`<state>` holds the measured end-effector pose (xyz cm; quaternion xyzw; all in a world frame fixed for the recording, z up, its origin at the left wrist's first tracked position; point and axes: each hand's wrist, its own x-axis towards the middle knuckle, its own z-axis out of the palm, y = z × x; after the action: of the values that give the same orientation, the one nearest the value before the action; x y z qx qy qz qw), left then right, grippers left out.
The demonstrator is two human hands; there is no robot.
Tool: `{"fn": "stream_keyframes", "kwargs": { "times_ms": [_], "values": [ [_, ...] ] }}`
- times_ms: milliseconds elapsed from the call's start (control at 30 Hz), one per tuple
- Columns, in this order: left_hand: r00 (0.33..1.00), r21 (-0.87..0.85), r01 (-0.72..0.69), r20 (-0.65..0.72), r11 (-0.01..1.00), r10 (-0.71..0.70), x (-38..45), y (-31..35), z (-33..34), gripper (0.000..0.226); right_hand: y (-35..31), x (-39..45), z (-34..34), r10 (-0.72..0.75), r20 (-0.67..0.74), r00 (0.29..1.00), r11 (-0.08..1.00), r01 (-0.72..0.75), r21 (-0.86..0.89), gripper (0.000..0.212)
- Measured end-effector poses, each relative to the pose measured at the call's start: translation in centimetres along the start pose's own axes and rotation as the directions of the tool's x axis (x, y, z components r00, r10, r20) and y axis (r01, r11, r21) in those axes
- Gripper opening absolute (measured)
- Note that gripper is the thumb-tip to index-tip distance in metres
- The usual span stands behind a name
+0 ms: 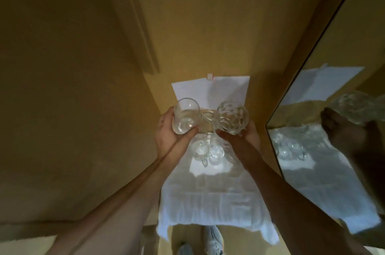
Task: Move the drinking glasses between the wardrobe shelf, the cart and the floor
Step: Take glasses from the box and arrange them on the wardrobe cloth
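The person stands facing into a tan wooden wardrobe (73, 67), both arms stretched forward. The left hand (166, 131) grips a plain, smooth drinking glass (185, 116), fingers curled round its left side and thumb across the base end; the glass lies tilted, mouth pointing up and away. The right hand (241, 136) cups a dimpled glass (231, 117) from below, thumb along its lower edge, fingers wrapped behind. The two held glasses sit side by side, near each other but not plainly touching.

Below the hands, a cluster of more glasses (208, 150) stands on a white sheet of paper (210, 168) laid on a white cloth (208, 202) that covers a low surface; count unclear through blur. A second white sheet (216, 90) lies on the shelf further in. A mirror (333, 140) on the right reflects the cloth, the glasses and the right hand. Grey shoes (212, 238) show on the floor at bottom.
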<state>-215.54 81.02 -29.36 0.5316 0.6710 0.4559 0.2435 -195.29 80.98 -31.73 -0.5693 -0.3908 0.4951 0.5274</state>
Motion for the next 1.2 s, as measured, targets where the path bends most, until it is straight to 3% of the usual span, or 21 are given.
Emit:
{"fn": "stream_keyframes", "kwargs": {
  "times_ms": [267, 400, 500, 633, 767, 900, 1033, 1200],
  "values": [
    [0.984, -0.160, -0.127, -0.146, 0.979, 0.104, 1.4, 7.5, -4.8, 0.084, -9.5, -1.1, 1.4, -0.249, 0.034, 0.968, 0.968, 0.248, 0.031, 0.078],
    [0.971, -0.230, -0.192, -0.186, 0.954, 0.151, 0.4, 10.4, -7.7, 0.079, -13.6, -3.9, 1.8, -0.355, 0.005, 0.935, 0.935, 0.355, 0.016, 0.061],
    [0.957, -0.273, -0.251, -0.215, 0.929, 0.196, -0.9, 12.5, -10.2, 0.078, -16.2, -6.7, 2.0, -0.417, -0.013, 0.909, 0.909, 0.417, 0.000, 0.062],
    [0.957, -0.397, -0.278, -0.197, 0.875, 0.215, -2.4, 14.6, -13.1, 0.082, -18.8, -10.0, 2.2, -0.427, -0.058, 0.902, 0.900, 0.431, 0.070, 0.069],
    [0.963, -0.501, -0.269, -0.167, 0.822, 0.213, -4.2, 16.0, -14.8, 0.082, -20.3, -13.9, 1.6, -0.422, -0.103, 0.901, 0.895, 0.432, 0.112, 0.088],
    [0.973, -0.567, -0.229, -0.113, 0.791, 0.201, -6.5, 16.7, -15.0, 0.084, -20.8, -18.0, 0.3, -0.431, -0.115, 0.895, 0.889, 0.443, 0.116, 0.076],
    [0.975, -0.555, -0.206, -0.049, 0.806, 0.215, -8.8, 16.8, -15.0, 0.104, -20.4, -21.7, -1.1, -0.424, -0.115, 0.898, 0.886, 0.438, 0.152, 0.066],
    [0.972, -0.581, -0.196, -0.011, 0.790, 0.233, -11.4, 18.0, -14.8, 0.102, -20.5, -24.4, -3.3, -0.419, -0.122, 0.900, 0.863, 0.437, 0.253, 0.056]
  ]
}}
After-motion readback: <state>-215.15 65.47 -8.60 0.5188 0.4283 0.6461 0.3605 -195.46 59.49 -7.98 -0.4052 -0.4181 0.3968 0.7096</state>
